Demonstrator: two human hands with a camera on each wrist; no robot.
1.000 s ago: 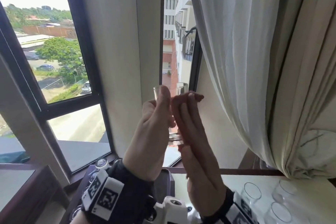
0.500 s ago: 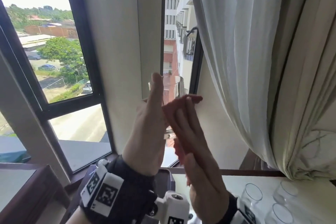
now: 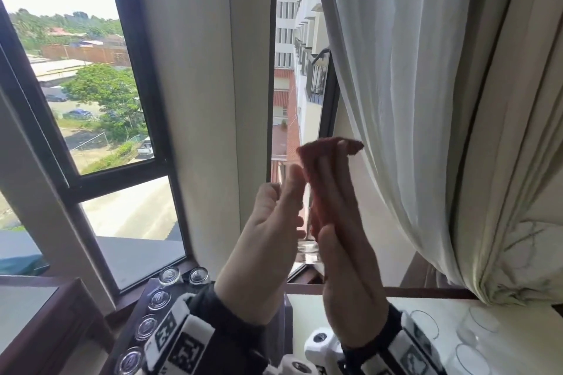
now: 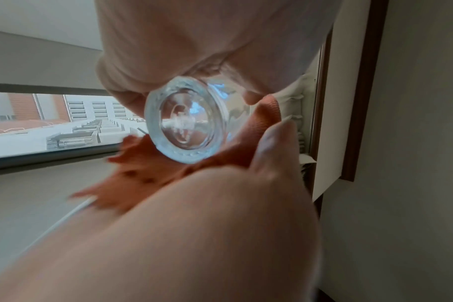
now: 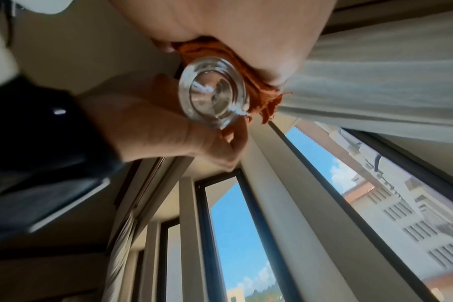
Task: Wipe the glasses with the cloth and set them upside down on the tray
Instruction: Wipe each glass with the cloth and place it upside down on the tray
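Observation:
I hold a clear glass (image 3: 307, 248) up against the window, between both hands. My left hand (image 3: 281, 192) grips its side with curled fingers and thumb. My right hand (image 3: 332, 179) presses the orange cloth (image 3: 323, 149) against the other side, fingers straight, thumb on the cloth. The cloth hides the glass's upper part in the head view. The thick base of the glass (image 4: 186, 122) faces the left wrist camera, with the cloth (image 4: 142, 173) beneath it. In the right wrist view the glass (image 5: 212, 96) sits against the cloth (image 5: 261, 98).
A dark tray (image 3: 151, 283) at the lower left carries several upside-down glasses (image 3: 158, 298). More glasses (image 3: 423, 323) stand upright on the pale table (image 3: 518, 329) at the lower right. A white curtain (image 3: 426, 131) hangs close on the right, with window frames straight ahead.
The right hand and cloth have slid up over the glass's rim, which showed above the fingers before. The left thumb now sits lower on the glass.

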